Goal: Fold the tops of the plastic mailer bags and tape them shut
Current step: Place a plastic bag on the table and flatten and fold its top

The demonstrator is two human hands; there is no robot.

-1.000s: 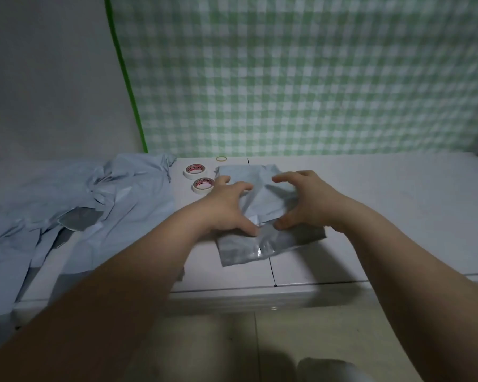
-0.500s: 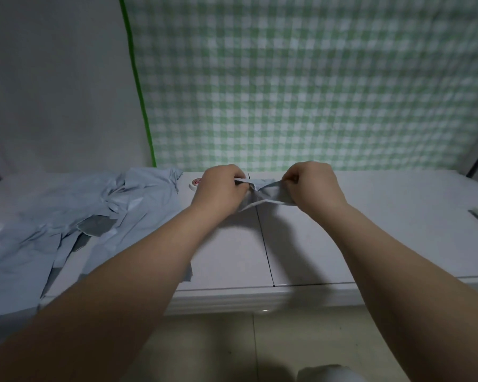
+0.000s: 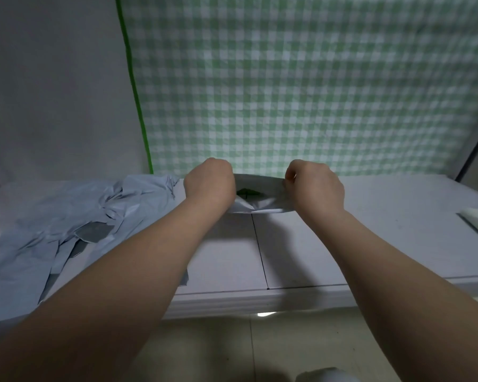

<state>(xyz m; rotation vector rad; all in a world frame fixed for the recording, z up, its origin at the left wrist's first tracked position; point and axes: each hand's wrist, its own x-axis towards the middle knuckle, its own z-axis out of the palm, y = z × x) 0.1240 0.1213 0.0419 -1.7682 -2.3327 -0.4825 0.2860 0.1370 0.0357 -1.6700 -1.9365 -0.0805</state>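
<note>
Both hands are at the far middle of the white table [image 3: 370,238], holding a grey mailer bag [image 3: 262,205] up between them, its mouth pulled wide with what may be something green inside. The left hand [image 3: 209,186] is curled into a fist on the bag's left top edge, and the right hand [image 3: 313,188] pinches the right top edge with bent fingers. A crumpled pile of mailer bags [image 3: 66,216] lies on the table's left, and a green checked cloth [image 3: 287,78] hangs behind.

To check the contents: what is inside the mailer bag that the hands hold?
Inside the mailer bag a dark green thing shows at the mouth; the bag wall hides the rest.
</note>
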